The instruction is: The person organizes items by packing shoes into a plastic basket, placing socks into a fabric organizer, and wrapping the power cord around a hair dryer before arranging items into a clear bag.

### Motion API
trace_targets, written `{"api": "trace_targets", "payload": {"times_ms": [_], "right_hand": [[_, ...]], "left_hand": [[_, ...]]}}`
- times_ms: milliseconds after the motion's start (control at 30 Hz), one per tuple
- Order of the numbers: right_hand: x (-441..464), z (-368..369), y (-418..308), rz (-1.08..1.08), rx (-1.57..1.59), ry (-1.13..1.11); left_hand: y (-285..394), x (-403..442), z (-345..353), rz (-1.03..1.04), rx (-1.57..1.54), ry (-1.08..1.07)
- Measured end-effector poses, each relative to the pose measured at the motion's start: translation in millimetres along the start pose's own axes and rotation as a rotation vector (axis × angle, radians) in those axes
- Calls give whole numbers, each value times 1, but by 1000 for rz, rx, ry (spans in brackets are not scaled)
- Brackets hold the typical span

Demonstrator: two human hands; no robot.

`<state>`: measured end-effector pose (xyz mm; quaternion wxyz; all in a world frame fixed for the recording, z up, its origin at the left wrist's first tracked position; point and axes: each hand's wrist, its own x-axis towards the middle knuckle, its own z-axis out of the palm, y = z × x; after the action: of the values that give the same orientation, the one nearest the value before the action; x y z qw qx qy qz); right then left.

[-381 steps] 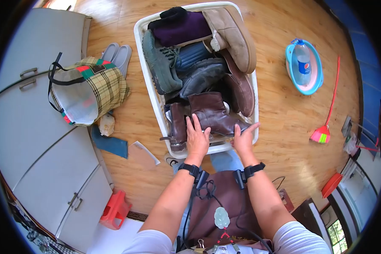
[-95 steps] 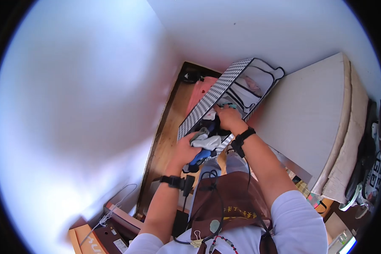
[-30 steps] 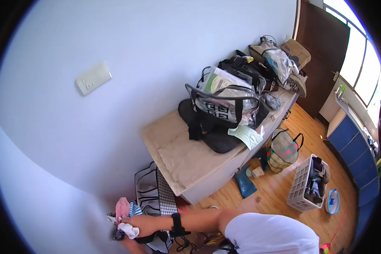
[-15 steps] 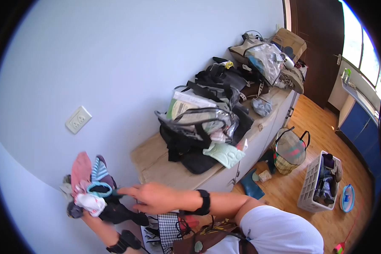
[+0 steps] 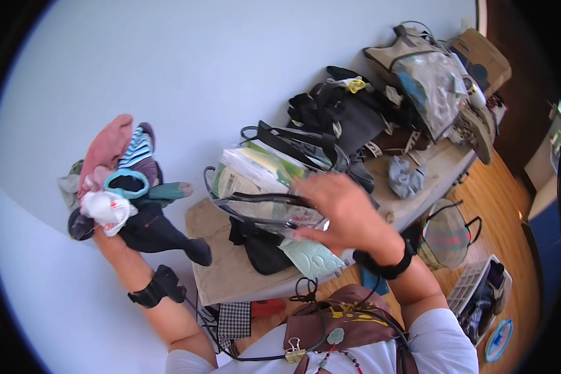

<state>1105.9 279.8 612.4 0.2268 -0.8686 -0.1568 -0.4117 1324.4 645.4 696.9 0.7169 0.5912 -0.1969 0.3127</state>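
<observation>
At the left, my left hand (image 5: pixel 98 232) holds up a bunch of socks (image 5: pixel 126 177) against the pale wall; the fingers are mostly hidden by them. The bunch has pink, blue-striped, white, green and black socks, and a long black one hangs to the right. My right hand (image 5: pixel 346 215) is over the clear bag with black handles (image 5: pixel 262 181) on the cabinet top, thumb and fingers apart and slightly blurred. A pale green embossed item (image 5: pixel 313 257) lies just below that hand, beside black cloth (image 5: pixel 265 249).
The cabinet top (image 5: pixel 221 280) also bears black bags, a grey crumpled bag (image 5: pixel 406 176), a beige bag, shoes and a cardboard box (image 5: pixel 483 62). On the floor stand a checked bag (image 5: pixel 445 240), a white basket of shoes (image 5: pixel 467 287) and a blue basin (image 5: pixel 498 340). A houndstooth box (image 5: pixel 235 321) is below.
The view has turned toward the cabinet. My left hand has raised the socks higher. My right hand has left their side and moved right, over the clear bag.
</observation>
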Motion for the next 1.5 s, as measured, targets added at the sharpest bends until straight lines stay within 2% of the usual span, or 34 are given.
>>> {"api": "trace_targets", "payload": {"times_ms": [33, 100, 133, 167, 300, 333, 433, 467, 500, 567, 600, 633, 700, 733, 767, 833, 933, 1000, 1067, 1133, 1167, 1233, 1300, 1367, 1433, 1467, 1500], "right_hand": [[-4, 7, -5, 21, 17, -129], [-10, 15, -3, 13, 105, -226], [-9, 14, -1, -3, 124, -225], [-9, 12, 1, 36, 160, -221], [4, -2, 11, 102, 208, -209], [7, 1, 13, 243, 383, -168], [36, 3, 21, 253, 218, -84], [49, 1, 22, 229, 191, -197], [57, 5, 23, 218, 189, -217], [71, 17, 25, -97, 232, -410], [78, 19, 24, -14, 321, -612], [82, 25, 22, -20, 321, -631], [87, 37, 20, -92, 29, -612], [92, 40, 19, -94, 20, -618], [91, 46, 24, -173, 5, -493], [93, 49, 24, -95, -50, -494], [89, 60, 39, -56, -23, -295], [84, 68, 48, -22, -119, -305], [77, 72, 34, 14, -213, -382], [73, 77, 6, 39, -247, -421], [71, 80, -7, 19, -278, -413], [70, 88, -22, 70, -299, -400], [74, 88, -29, 139, -264, -356], [77, 88, -12, 194, -225, -321], [84, 92, 12, 392, -186, -215], [92, 94, 16, 514, -179, -158], [98, 103, 16, 511, -218, -80]], "left_hand": [[-18, 9, -15, 78, 52, -87], [-16, 4, 6, 10, 24, -68], [1, -11, 33, -21, -14, -36], [-3, -10, 34, 48, 35, -50], [-8, -16, 29, -15, -26, -14], [-12, -16, 20, -36, -26, -32], [-21, -21, 7, -82, -53, -2], [-21, -23, 4, -104, -61, 26], [-20, -26, 2, -111, -63, 47], [-21, -29, -1, -177, -4, 83], [-30, -28, -9, -149, -52, 86], [-36, -26, -18, -157, -53, 105], [-48, -25, -36, -151, -75, 10], [-52, -24, -46, -133, -21, 7], [-59, -24, -55, -155, -23, 16], [-74, -23, -67, -78, 107, 4], [-84, -23, -74, -141, 52, 43], [-101, -17, -86, -184, 10, 34], [-132, -4, -128, -237, 75, -114], [-126, -9, -103, -276, 106, -119], [-96, -16, -82, -309, 117, -38], [-79, -16, -61, -273, 57, -60], [-101, -3, -72, -286, -24, -35], [-90, -3, -63, -318, -147, -143], [-92, -3, -58, -313, -194, 2], [-83, -4, -55, -369, -209, -19], [-86, -3, -57, -372, -215, -30]]}}
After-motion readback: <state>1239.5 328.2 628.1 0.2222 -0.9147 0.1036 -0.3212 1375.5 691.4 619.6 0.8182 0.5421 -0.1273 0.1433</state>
